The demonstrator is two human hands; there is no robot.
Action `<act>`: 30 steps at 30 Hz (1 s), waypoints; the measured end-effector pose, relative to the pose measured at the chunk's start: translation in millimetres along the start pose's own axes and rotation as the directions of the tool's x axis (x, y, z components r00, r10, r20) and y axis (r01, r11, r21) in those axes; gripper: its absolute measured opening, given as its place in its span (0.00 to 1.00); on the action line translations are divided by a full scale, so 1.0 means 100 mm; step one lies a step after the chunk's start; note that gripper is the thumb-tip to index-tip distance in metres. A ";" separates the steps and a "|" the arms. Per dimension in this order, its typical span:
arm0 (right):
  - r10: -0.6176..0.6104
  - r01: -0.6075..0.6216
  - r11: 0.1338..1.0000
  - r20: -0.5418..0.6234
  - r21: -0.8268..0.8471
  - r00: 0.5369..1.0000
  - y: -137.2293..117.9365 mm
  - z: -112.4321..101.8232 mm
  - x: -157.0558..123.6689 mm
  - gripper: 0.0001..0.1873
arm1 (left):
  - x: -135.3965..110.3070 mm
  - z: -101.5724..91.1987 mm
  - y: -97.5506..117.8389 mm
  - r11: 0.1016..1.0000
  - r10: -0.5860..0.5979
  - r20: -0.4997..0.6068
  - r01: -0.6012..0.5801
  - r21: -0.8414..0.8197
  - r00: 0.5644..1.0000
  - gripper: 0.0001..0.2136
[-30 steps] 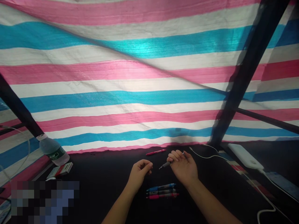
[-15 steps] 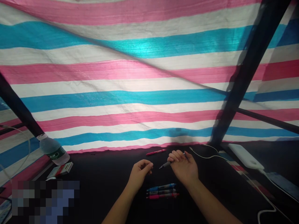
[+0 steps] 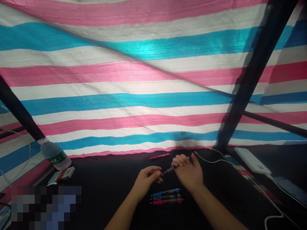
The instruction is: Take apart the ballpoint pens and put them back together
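My right hand (image 3: 189, 172) is turned palm up, its fingers curled round a grey pen (image 3: 170, 170). The pen's pointed end sticks out to the left. Close to that tip is my left hand (image 3: 150, 180), with thumb and forefinger slightly parted; whether the fingertips touch the tip I cannot make out. Below the hands lie a blue pen (image 3: 165, 192), a dark clear-barrelled pen (image 3: 165, 197) and a pink-red pen (image 3: 166, 201), side by side. Another pink pen (image 3: 160, 157) rests farther back on the black tabletop (image 3: 107, 185).
A water bottle (image 3: 56, 155) and a small box (image 3: 61, 175) stand at the left. On the right are a white power bank (image 3: 253, 161) and a white cable (image 3: 260, 188). Behind the table hangs a striped sheet (image 3: 134, 102), with a dark post (image 3: 251, 80) to its right.
My left hand has moved right towards the pen tip, and its thumb and forefinger have parted a little. My right hand and the pen have barely moved.
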State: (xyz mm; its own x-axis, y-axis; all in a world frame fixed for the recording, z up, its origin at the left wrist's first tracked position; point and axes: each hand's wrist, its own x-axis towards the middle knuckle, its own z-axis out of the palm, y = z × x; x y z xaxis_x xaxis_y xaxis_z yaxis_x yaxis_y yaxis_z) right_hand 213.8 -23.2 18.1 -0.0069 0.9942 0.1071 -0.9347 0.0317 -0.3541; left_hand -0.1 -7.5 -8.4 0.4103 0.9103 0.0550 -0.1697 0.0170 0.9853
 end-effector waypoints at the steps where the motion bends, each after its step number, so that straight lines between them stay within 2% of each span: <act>1: 0.001 -0.001 1.000 -0.007 -0.012 1.000 0.01 0.00 0.00 0.22 | -0.01 0.02 0.00 1.000 -0.009 0.024 0.009 -0.018 1.000 0.17; 3: 0.011 -0.012 0.999 -0.014 -0.030 1.000 0.02 0.01 0.00 0.23 | -0.02 0.05 -0.01 0.999 -0.024 0.050 0.026 -0.046 0.998 0.18; 7: 0.074 -0.074 0.997 -0.002 0.001 0.997 0.06 0.00 0.00 0.21 | -0.01 0.07 -0.04 0.994 -0.062 0.032 0.064 -0.087 0.998 0.17; 10: 0.108 -0.108 0.994 -0.014 -0.010 0.994 0.09 -0.04 0.04 0.18 | 0.00 0.05 -0.05 0.996 -0.029 0.001 0.029 -0.079 1.000 0.16; 14: 0.101 -0.122 0.975 -0.117 -0.186 0.988 0.17 -0.13 0.10 0.15 | 0.03 0.00 -0.03 0.998 0.037 -0.140 -0.044 -0.048 0.989 0.14; 18: 0.024 -0.106 0.882 -0.180 -0.459 0.983 0.28 -0.23 0.12 0.18 | 0.06 -0.08 0.00 0.979 0.018 -0.315 -0.080 -0.186 0.949 0.17; 21: -0.024 -0.073 0.732 -0.133 -0.677 0.991 0.34 -0.27 0.10 0.19 | 0.10 -0.14 -0.03 0.973 0.002 -0.433 -0.101 -0.205 0.901 0.19; 24: -0.058 -0.001 0.493 -0.034 -0.870 0.998 0.36 -0.34 0.10 0.19 | 0.14 -0.23 -0.10 0.990 0.018 -0.504 -0.087 -0.113 0.863 0.19; 27: -0.080 0.061 0.291 0.039 -0.955 0.996 0.34 -0.44 0.11 0.16 | 0.16 -0.32 -0.16 0.995 0.080 -0.488 -0.039 0.092 0.869 0.16; 30: -0.071 0.101 0.055 0.097 -0.993 0.993 0.28 -0.54 0.15 0.09 | 0.15 -0.40 -0.19 0.910 0.142 -0.386 0.033 0.412 0.912 0.11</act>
State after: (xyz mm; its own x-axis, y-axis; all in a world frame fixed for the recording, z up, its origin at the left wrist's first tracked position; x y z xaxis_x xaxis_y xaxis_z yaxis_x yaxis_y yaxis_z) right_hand 207.1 -2.4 -40.3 0.0250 0.9749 0.2212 0.3007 0.2037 -0.9317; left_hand -26.3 22.7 -32.6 0.0045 0.9918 0.1277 0.2285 -0.1253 0.9655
